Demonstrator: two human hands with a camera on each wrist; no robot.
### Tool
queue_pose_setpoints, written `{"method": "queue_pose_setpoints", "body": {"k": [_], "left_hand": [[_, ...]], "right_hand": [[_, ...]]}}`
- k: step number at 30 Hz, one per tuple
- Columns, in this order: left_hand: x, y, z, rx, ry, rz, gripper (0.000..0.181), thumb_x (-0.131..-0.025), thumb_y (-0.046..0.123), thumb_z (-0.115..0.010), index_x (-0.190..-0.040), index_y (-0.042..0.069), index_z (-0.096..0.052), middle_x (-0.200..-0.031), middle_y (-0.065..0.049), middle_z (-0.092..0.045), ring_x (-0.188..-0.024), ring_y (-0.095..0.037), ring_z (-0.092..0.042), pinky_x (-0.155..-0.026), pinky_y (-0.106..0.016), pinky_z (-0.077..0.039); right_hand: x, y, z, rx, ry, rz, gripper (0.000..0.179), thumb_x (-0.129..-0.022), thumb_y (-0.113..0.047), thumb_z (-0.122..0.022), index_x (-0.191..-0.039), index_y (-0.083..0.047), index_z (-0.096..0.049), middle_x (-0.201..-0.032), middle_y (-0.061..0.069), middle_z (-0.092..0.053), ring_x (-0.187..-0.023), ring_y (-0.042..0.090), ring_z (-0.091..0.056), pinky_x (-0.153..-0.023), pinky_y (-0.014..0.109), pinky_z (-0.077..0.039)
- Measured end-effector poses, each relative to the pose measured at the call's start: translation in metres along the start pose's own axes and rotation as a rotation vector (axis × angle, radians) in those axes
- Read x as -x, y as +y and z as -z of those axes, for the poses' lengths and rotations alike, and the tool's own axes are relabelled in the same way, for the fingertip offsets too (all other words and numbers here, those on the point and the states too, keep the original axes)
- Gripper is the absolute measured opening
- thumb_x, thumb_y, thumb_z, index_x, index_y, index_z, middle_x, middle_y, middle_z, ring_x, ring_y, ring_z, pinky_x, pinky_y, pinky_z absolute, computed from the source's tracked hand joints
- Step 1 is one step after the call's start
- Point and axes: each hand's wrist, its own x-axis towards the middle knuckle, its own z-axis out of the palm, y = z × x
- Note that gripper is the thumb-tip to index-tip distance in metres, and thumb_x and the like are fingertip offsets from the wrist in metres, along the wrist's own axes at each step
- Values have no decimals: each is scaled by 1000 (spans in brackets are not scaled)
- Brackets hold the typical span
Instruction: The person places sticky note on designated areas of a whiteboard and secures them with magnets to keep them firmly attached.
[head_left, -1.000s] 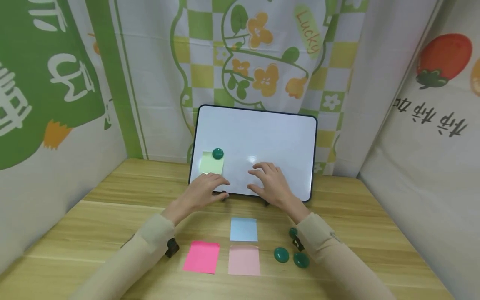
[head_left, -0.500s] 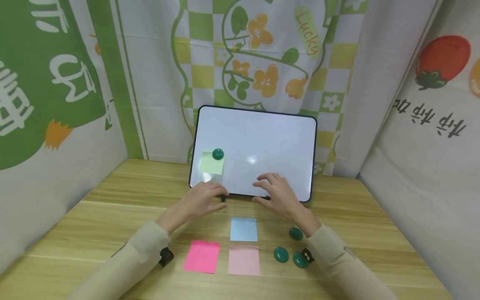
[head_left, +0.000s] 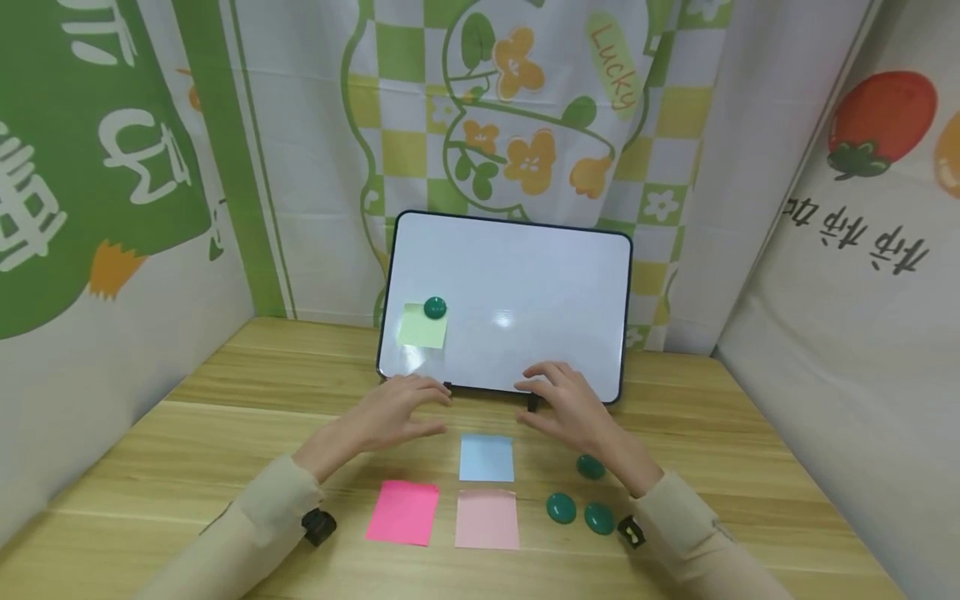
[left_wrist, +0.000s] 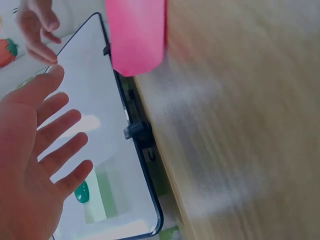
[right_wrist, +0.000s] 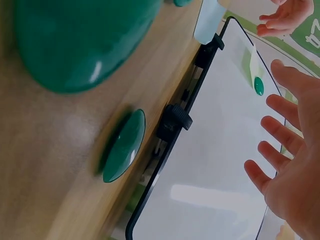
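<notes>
Just beyond the right hand (head_left: 574, 408), whiteboard (head_left: 517, 292)

The whiteboard (head_left: 540, 283) stands toward the rear of the table (head_left: 187, 467), before the curtain (head_left: 315, 167); at its lower left, a disc (head_left: 435, 307) overlaps a note (head_left: 420, 330). Before it lie three loose notes (head_left: 487, 457), with three loose discs (head_left: 561, 508) to their right.

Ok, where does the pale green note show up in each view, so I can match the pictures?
Head: on the lower left part of the whiteboard, left of picture centre; pale green note.
Left wrist: lower left of the picture, seen at a slant.
Right wrist: upper right of the picture, seen nearly edge-on.
Shared landmark: the dark green magnet on the note, visible in all three.
</notes>
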Motion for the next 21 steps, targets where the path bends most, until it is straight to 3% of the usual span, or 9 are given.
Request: {"method": "queue_pose_setpoints", "body": {"k": [6,11,16,21], "left_hand": [[8,-2,4,99,-14,5,36,-93,35,-68,-122,13,-68,-130,-2,-65,-126,-27,-57,-109,-51,-43],[12,-2,9,154,-45,31,39,-93,39,-68,-124,15,-68,-135,-1,-63,-133,-31,-51,-114,-54,-37],[17,-2,11,161,-86,48,41,-93,48,-65,-123,22,-68,-138,3,-61,-135,-28,-49,-114,-56,-36],[24,-3,12,168,-128,16,38,-91,42,-69,-120,19,-69,-141,0,-59,-133,-29,-51,-110,-59,-39]], "right_hand": [[7,0,2,-27,13,-2,42,-84,-32,-79,-119,-11,-71,-128,10,-62,-123,33,-53,-101,55,-46],[13,-1,2,-73,-29,-42,43,-84,-33,-79,-121,-11,-71,-129,9,-62,-125,31,-52,-104,55,-44],[18,-2,2,-70,-50,-52,42,-84,-33,-79,-121,-14,-71,-130,8,-61,-126,30,-51,-104,53,-44],[22,-4,4,-82,-49,-45,42,-84,-34,-79,-121,-13,-71,-130,8,-61,-126,30,-51,-104,54,-44]]}}
